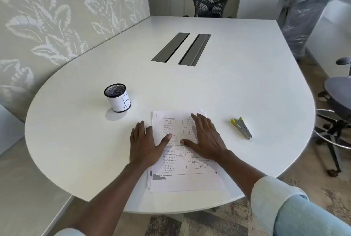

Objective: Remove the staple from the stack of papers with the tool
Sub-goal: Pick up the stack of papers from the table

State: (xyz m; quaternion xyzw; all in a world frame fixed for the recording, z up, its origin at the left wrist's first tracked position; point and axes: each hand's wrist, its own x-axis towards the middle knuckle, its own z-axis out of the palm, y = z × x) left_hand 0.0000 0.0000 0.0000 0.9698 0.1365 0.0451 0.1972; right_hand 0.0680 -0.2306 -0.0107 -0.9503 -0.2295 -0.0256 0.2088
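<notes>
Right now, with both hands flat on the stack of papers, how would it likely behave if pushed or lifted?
The stack of papers looks thin, so lifted it would probably flop. Its sheets sit slightly fanned at the near left corner, so a push may shear them further across the smooth table. The left hand and right hand likely steady it.

We see a white tabletop [228, 87], white papers [176, 178] with black print, and a grey, yellow-tipped tool [241, 127].
</notes>
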